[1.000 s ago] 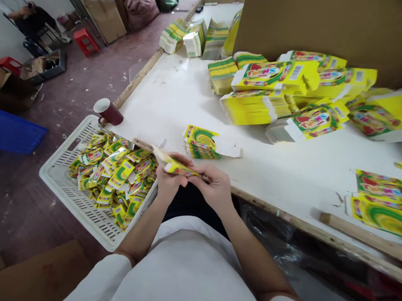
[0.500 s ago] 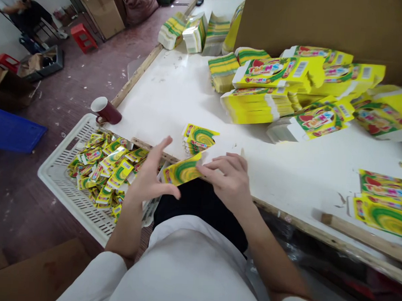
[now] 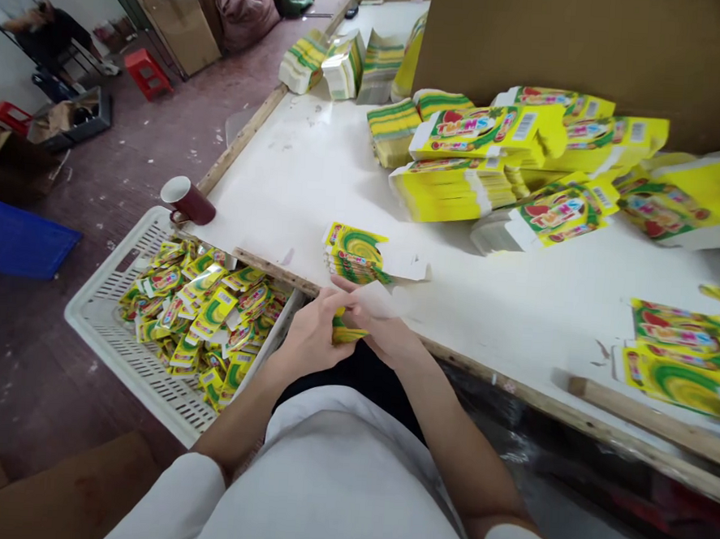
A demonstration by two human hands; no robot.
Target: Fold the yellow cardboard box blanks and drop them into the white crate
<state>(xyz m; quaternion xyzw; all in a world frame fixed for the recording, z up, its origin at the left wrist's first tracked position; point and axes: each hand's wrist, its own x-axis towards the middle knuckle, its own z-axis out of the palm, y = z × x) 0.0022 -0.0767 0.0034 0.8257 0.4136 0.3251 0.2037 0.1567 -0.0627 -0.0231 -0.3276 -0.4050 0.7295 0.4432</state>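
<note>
Both hands meet at the table's front edge around a small yellow-and-green carton [image 3: 349, 334], whose white flap sticks up between them. My left hand [image 3: 316, 336] is closed on the carton's left end. From the other side, my right hand [image 3: 386, 332] grips it, fingers partly hidden behind the flap. Just beyond the hands, a small stack of flat cartons [image 3: 356, 249] lies on the white table [image 3: 279, 191]. To the left, a white plastic basket [image 3: 104, 319] holds a heap of folded cartons [image 3: 205, 309].
A maroon mug [image 3: 190, 202] stands at the table's left corner. Bundled carton stacks [image 3: 456, 186] fill the back, before a large cardboard box [image 3: 562, 46]. More cartons [image 3: 677, 362] and a wooden strip [image 3: 649, 417] lie right. A person [image 3: 33, 22] sits far left.
My left hand, spread and apart before, has moved right and closed on the carton. My right hand has come left and down with it. White flaps at the small stack now show.
</note>
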